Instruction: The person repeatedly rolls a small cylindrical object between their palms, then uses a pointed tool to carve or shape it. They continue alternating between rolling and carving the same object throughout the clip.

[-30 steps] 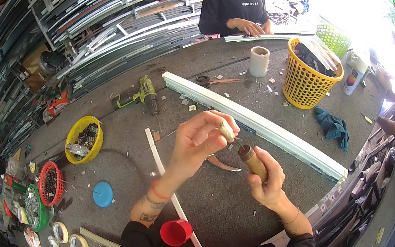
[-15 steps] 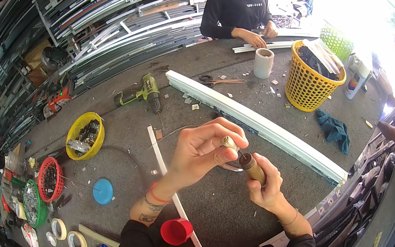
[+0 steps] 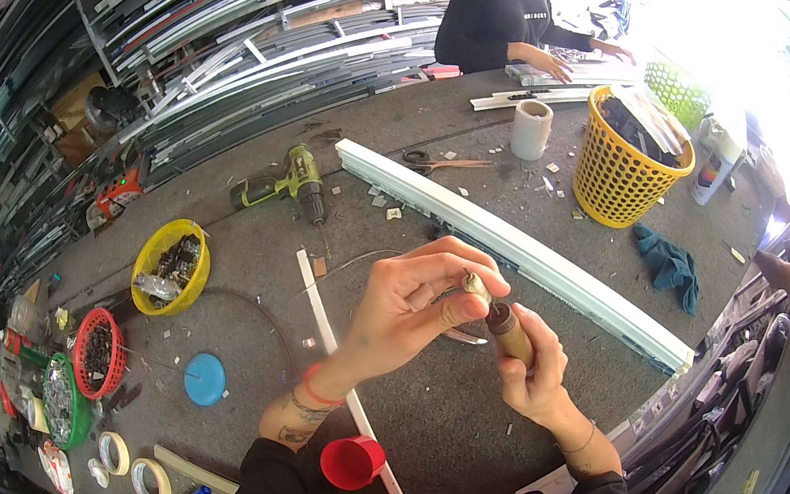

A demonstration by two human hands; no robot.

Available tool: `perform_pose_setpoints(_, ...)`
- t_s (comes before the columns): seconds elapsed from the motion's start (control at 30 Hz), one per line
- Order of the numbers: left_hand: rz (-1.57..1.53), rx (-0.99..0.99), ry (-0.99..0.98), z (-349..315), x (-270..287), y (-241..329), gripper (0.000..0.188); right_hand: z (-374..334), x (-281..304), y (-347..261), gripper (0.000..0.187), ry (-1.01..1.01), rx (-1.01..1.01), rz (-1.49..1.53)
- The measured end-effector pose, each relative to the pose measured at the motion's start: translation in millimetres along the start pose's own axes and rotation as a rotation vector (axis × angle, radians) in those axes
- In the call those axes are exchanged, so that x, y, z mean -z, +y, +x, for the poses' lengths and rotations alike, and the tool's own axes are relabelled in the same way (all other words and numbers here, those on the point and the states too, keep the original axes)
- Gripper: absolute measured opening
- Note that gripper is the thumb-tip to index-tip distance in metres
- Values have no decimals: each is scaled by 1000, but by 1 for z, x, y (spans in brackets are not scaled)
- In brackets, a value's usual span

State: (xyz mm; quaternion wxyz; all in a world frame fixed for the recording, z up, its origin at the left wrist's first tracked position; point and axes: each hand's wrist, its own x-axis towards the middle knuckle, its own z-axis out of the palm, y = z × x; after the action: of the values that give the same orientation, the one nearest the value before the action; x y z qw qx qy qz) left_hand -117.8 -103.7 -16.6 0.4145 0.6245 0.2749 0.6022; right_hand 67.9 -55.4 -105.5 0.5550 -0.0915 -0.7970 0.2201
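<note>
Over the table's middle, my left hand (image 3: pixel 413 300) pinches a small pale gold-coloured piece (image 3: pixel 477 289) between thumb and fingers. Wrapped in my right hand (image 3: pixel 536 373) is the wooden handle of an awl-like tool (image 3: pixel 514 336). The handle's dark end sits right by the small piece, and its thin shaft is mostly hidden there. What looks like a thin tip shows at the piece's far end. Beyond my hands a long white profile (image 3: pixel 516 248) lies slantwise, and a curved metal thing (image 3: pixel 463 337) shows partly behind my fingers.
A thin white strip (image 3: pixel 315 298) and red cup (image 3: pixel 352 462) lie near my left arm. Leftward are a green drill (image 3: pixel 295 182), a yellow basket (image 3: pixel 198 285) and a blue disc (image 3: pixel 205 380). Scissors (image 3: pixel 447 164), a tall yellow basket (image 3: pixel 621 183) and a co-worker (image 3: pixel 496 19) are farther off.
The tool's handle has come closer to the small piece, covering the shaft that showed between them. The co-worker has shifted right, their hands now farther apart. My view has shifted slightly.
</note>
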Motion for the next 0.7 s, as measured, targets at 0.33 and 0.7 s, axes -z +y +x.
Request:
perform_pose_setpoints(0.33, 104, -46, -9, -2, -1, 10, 21, -1, 8, -6, 54, -142, -288, 459)
perform_pose_setpoints(0.7, 85, -62, -16, -4, 1, 16, 25, 0, 4, -10, 58, -208, -484, 897)
